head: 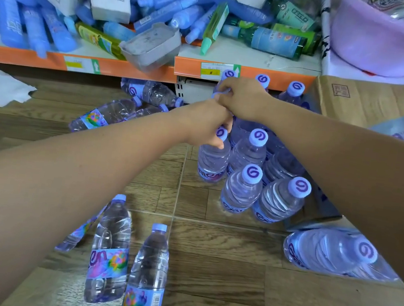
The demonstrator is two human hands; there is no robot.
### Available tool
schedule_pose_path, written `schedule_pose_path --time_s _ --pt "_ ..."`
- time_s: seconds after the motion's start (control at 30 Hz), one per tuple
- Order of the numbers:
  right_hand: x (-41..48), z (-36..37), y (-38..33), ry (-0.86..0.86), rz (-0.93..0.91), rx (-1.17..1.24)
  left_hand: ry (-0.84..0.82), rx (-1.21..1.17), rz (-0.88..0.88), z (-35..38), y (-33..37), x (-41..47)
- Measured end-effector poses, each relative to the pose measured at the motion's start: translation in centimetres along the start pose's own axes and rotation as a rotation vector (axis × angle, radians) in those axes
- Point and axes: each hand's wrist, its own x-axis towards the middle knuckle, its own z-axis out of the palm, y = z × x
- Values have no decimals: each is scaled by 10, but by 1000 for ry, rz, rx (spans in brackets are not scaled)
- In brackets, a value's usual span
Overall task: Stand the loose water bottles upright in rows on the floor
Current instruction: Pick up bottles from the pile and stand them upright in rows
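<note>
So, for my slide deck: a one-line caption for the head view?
Left hand grips an upright water bottle by its neck; right hand reaches behind.

upright bottles: clear, purple caps, clustered | loose bottles: lying on floor

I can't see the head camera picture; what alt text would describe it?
Two bare hands work among upright water bottles on a wooden floor: the left hand grips the neck of a standing bottle, the right hand holds another bottle's top further back. More bottles lie loose nearby, below a cluttered orange-edged shelf.
</note>
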Motion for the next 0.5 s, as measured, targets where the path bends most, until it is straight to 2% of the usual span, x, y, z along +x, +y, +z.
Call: schedule_pose_path --time_s 0.2,0.27,0.33,0.43,0.5 --pt "0 0 -13 -21 7 -104 -57 -126 -81 -9 -3 -13" --pt "-1 0 -20 20 9 -136 -60 -198 -144 -14 -12 -26" --pt "-4 -1 -31 113 2 -140 -66 -155 -215 -16 -29 -44" --pt "-17 -1 -61 258 -31 -150 -194 -53 -324 -7 -54 -77" --pt "-29 8 -85 226 -79 -125 -270 -39 -375 5 -66 -95"
